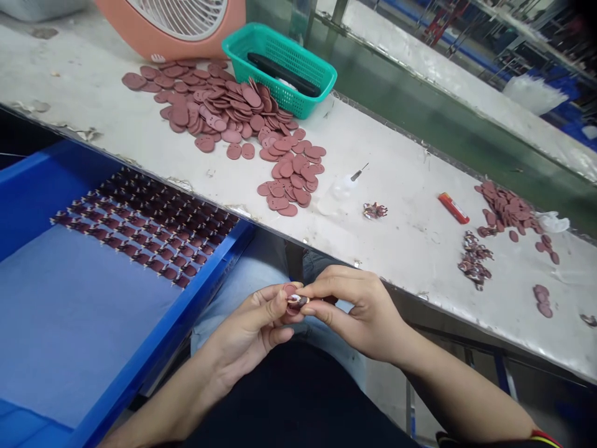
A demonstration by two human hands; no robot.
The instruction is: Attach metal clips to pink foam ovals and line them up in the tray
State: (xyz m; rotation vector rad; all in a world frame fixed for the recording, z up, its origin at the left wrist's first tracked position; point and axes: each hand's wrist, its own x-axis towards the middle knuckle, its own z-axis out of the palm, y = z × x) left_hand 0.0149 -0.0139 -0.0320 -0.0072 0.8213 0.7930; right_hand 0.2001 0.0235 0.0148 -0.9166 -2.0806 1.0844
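Maroon disc (pixel 290 290) sits pinched in your left hand (pixel 247 330), your right hand (pixel 359 311) pinching a patterned piece (pixel 297 302) against it, probably to join them.

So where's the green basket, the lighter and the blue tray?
green basket (pixel 263 81): head view, on its front wall.
lighter (pixel 453 208): head view, on its middle.
blue tray (pixel 158 336): head view, on its rim.

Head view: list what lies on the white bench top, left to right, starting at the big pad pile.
pile of maroon oval pads → clear needle-tip bottle → small cluster of assembled pieces → red lighter → second pile of maroon pads
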